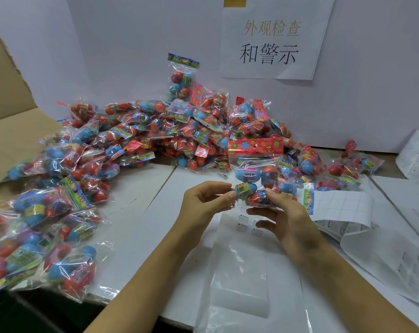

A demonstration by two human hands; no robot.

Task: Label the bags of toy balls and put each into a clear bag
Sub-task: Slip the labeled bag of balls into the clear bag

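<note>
A bag of toy balls with a red flowered header card stands upright at mid-table, its blue and red egg-shaped balls visible. My left hand pinches its lower left edge. My right hand grips its lower right part from the front, fingers curled around the balls. Below both hands lies a clear bag printed with small warning text near its top; the toy bag's bottom sits at its mouth.
A big heap of toy-ball bags fills the back and left of the white table. A sheet of white labels and printed backing sheets lie on the right. A cardboard box flap stands at the left.
</note>
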